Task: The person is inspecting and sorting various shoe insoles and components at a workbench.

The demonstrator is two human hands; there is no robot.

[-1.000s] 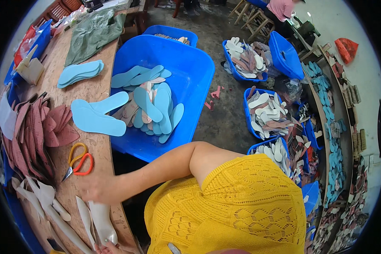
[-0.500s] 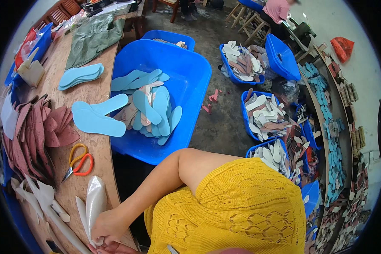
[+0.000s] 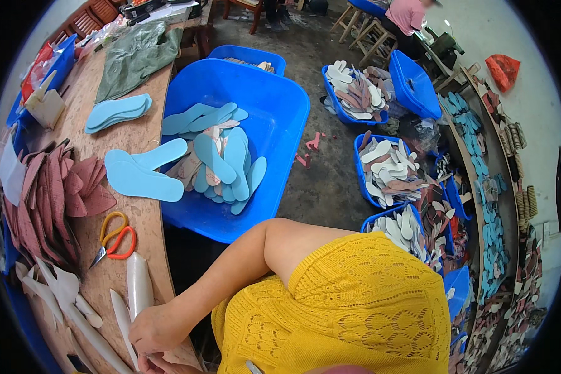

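My right hand [image 3: 154, 328] is closed, its fingers pinched at the lower end of a glossy white sole-shaped piece [image 3: 140, 283] that sticks up along the table. Just below, at the picture's lower edge, my left hand [image 3: 165, 363] shows only in part. Its curled fingers meet those of the right hand, and what they hold is hidden. Beside the piece lies a slim white strip [image 3: 121, 311]. Scissors [image 3: 115, 240] with one orange and one yellow handle rest farther up the wooden table [image 3: 87, 230].
A pile of dark pink insoles [image 3: 53, 199] and white offcuts [image 3: 62, 287] lie at the left. Light blue insoles [image 3: 144, 176] overhang the table edge above a big blue bin [image 3: 265, 106]. More filled bins [image 3: 364, 187] line the right. A person [image 3: 407, 19] sits far off.
My right hand has shifted slightly upward and turned a little. The glossy white piece has moved up toward the scissors and now looks narrower.
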